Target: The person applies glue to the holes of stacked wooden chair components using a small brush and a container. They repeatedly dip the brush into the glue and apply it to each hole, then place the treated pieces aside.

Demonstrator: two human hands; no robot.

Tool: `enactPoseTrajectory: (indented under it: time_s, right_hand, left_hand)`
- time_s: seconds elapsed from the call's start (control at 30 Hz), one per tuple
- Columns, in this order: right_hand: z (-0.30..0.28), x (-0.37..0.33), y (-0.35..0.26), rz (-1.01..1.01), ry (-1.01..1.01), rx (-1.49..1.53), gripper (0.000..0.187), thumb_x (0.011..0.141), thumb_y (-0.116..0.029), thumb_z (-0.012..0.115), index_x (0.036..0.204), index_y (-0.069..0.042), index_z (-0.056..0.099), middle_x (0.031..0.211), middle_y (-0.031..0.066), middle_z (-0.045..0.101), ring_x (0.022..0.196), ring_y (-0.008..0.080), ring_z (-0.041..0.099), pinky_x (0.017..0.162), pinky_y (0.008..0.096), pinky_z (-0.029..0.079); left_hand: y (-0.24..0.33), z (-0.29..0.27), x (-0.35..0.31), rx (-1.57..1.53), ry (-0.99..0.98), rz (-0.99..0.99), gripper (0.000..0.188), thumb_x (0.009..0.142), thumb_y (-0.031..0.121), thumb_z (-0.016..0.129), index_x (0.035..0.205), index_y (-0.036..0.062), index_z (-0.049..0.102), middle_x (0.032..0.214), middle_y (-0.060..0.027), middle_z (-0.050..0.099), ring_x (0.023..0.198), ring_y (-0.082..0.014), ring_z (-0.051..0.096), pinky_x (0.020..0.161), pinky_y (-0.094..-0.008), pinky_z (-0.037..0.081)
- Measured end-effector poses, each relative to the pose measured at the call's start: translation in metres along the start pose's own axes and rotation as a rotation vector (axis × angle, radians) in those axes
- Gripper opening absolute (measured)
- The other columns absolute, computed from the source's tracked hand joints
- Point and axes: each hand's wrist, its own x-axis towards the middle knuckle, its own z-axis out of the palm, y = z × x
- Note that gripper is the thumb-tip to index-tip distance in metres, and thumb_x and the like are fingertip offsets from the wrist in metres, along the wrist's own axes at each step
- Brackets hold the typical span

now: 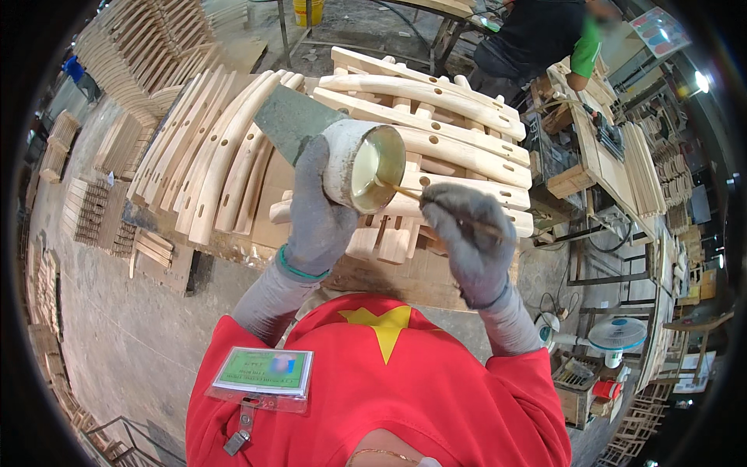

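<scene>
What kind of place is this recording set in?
Most likely a wooden furniture workshop: stacks of curved, slotted pale wooden parts cover the bench, the left hand holds a white can of pale glue, and more wooden parts are piled behind.

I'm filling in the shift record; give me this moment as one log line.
left hand: holds glue cup and scraper | right hand: dips thin stick into cup | below: curved wooden parts on bench

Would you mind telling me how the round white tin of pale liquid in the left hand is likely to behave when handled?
The tin is open and tilted, showing pale liquid inside, so it would probably spill if tipped further. Its smeared round wall looks slippery, though the gloved left hand wraps it fully. Laid on its side, it would likely roll.
</scene>
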Motion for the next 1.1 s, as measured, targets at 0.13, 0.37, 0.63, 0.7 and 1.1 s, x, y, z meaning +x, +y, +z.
enactPoseTrajectory:
  time_s: [0.13,0.37,0.63,0.7,1.1]
  right_hand:
    - [-0.014,-0.010,-0.020,-0.530,-0.303,-0.443,0.025,0.076,0.013,0.059,0.098,0.001,0.057,0.100,0.0203,0.064,0.087,0.0257,0.066,0.073,0.0327,0.055]
    - [-0.022,-0.014,0.004,-0.144,0.222,0.349,0.017,0.081,0.009,0.062,0.096,0.003,0.058,0.102,0.0205,0.064,0.094,0.0231,0.063,0.077,0.0315,0.053]
    - [0.009,-0.023,0.035,-0.548,0.182,-0.174,0.035,0.072,0.006,0.072,0.102,-0.001,0.057,0.102,0.0215,0.063,0.094,0.0335,0.065,0.079,0.0378,0.053]
    - [0.005,-0.026,0.034,-0.400,0.114,0.016,0.034,0.073,0.007,0.070,0.104,-0.001,0.055,0.103,0.0211,0.063,0.093,0.0311,0.065,0.078,0.0366,0.053]
    - [-0.025,-0.019,0.011,-0.047,0.005,0.064,0.023,0.078,0.006,0.067,0.098,-0.002,0.057,0.102,0.0181,0.065,0.083,0.0203,0.065,0.070,0.0304,0.052]
  left_hand:
    - [-0.011,0.006,0.003,-0.040,0.143,0.037,0.049,0.099,0.042,0.032,0.131,0.0062,0.044,0.125,-0.0074,0.053,0.119,-0.0199,0.049,0.103,-0.0375,0.038]
    - [-0.011,0.018,0.008,-0.348,0.001,-0.263,0.055,0.096,0.054,0.029,0.130,0.0129,0.043,0.123,-0.0095,0.052,0.115,-0.0279,0.052,0.095,-0.0494,0.046]
    - [-0.044,0.023,0.004,-0.261,0.087,-0.127,0.059,0.096,0.057,0.029,0.135,0.0133,0.038,0.122,-0.0089,0.053,0.110,-0.0259,0.054,0.095,-0.0462,0.046]
    - [-0.044,0.024,0.005,-0.251,0.143,-0.114,0.057,0.097,0.054,0.030,0.134,0.0126,0.040,0.123,-0.0092,0.052,0.114,-0.0262,0.052,0.098,-0.0487,0.043]
    - [-0.035,0.015,0.010,0.196,-0.021,0.253,0.048,0.098,0.040,0.031,0.129,0.0060,0.045,0.127,-0.0072,0.052,0.118,-0.0207,0.050,0.104,-0.0360,0.037]
